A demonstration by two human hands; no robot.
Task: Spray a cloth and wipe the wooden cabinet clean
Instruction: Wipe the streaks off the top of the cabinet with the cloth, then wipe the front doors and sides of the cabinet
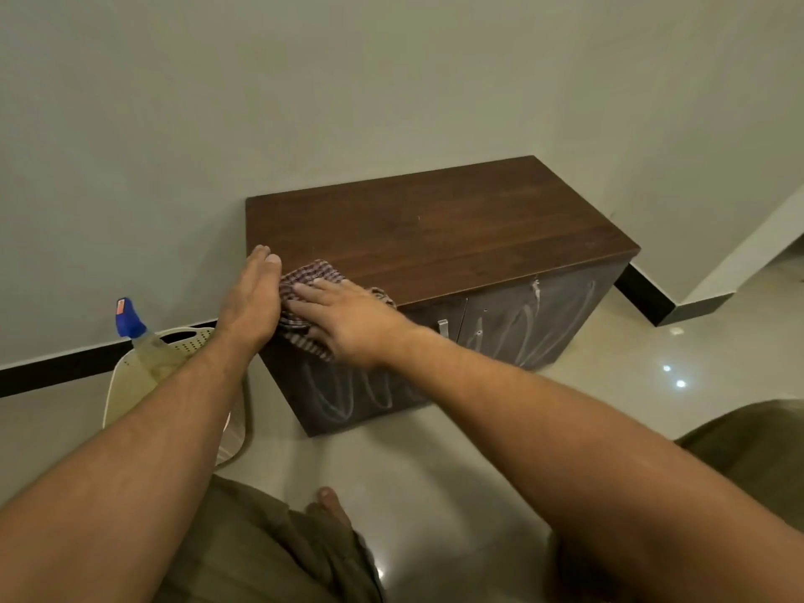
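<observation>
A low wooden cabinet with a dark brown top stands against the wall; its two front doors carry pale looping smears. A checked red-and-white cloth lies over the top's near left corner and hangs over the edge. My right hand lies flat on the cloth, fingers spread and pointing left. My left hand rests edge-on at the cabinet's left corner, fingers together, touching the cloth's left side. A spray bottle with a blue nozzle stands to the left, partly hidden by my left forearm.
The bottle sits in a cream perforated plastic basket on the glossy tiled floor left of the cabinet. A black skirting strip runs along the walls. My bare foot and olive-clad knees are at the bottom.
</observation>
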